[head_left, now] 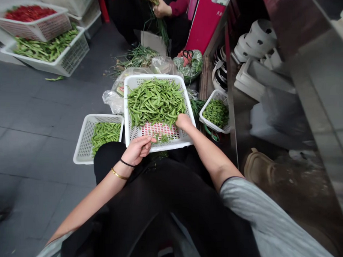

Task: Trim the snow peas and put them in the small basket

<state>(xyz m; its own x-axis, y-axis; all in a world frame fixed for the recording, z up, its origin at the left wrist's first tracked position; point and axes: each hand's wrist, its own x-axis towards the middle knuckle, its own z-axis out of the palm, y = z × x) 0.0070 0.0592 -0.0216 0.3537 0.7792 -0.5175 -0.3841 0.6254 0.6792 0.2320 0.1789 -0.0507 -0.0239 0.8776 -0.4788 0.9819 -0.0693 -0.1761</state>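
**Hands at the basket of green pods**

The heap of green pods (155, 101) filled the far and middle part of a white slatted basket (132, 104) that sat on the floor just past the person's knees. The near part of the basket was almost bare, with only a few green trimmings (162, 138) lying there. The right hand (183, 121) rested at the near right edge of the heap, its fingers curled down into the pods; whether they pinched one could not be told. The left hand (137, 149) hovered over the basket's near rim, fingers bent together with the thumb against them, and whether it held anything could not be made out.

To the left, touching the floor beside the big basket, lay a smaller basket of pods (88, 140). To the right stood a small basket of green scraps (217, 113). Farther off, another person's hand (162, 9) gripped a bunch of green stalks (161, 25).
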